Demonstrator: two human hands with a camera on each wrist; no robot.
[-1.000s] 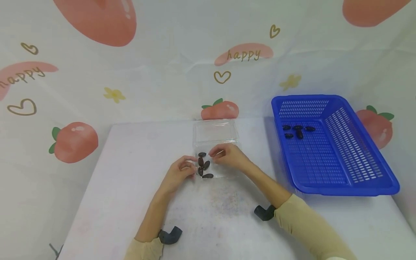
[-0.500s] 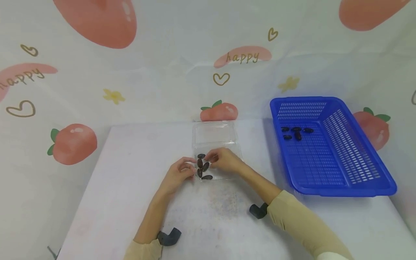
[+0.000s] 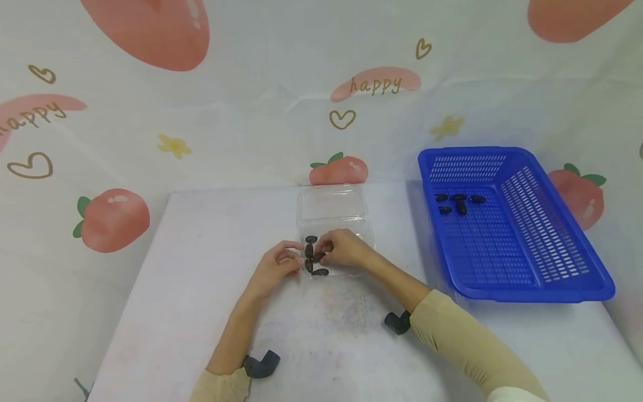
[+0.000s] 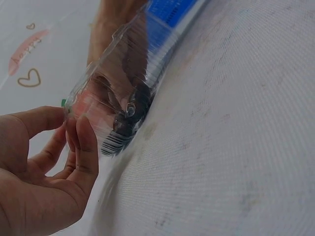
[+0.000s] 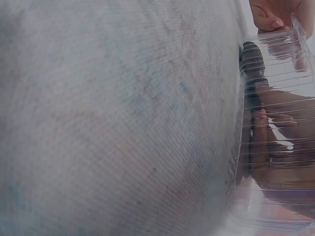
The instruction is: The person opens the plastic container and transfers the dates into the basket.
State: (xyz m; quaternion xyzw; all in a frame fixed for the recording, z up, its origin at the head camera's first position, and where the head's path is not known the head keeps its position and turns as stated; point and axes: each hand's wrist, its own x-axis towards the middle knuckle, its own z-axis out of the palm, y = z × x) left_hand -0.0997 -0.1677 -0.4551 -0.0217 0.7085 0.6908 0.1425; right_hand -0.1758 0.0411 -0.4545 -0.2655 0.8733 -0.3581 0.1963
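Note:
On the white table a clear plastic clamshell box [image 3: 346, 269] lies with its lid [image 3: 331, 204] folded back. Several dark oval, date-like fruits [image 3: 309, 251] sit along the left side of its base. My left hand [image 3: 273, 268] pinches the box's left rim between thumb and fingers, as the left wrist view shows. Inside the box, my right hand [image 3: 346, 247] holds one dark oval fruit [image 3: 318, 257] at its fingertips, close beside the others. Through the ribbed wall [image 5: 280, 73] in the right wrist view, the right fingers appear partly blurred.
A blue perforated basket [image 3: 454, 268] stands on the right of the table, with several more dark oval fruits [image 3: 461, 207] near its back left corner. Behind the table hangs a white cloth [image 3: 251, 123] printed with fruit and hearts. Dark bands [image 3: 262, 365] sit on both wrists.
My right hand has moved left and slightly down onto one dark fruit, which has turned from slanted to nearly level. My left hand has stayed at the box rim.

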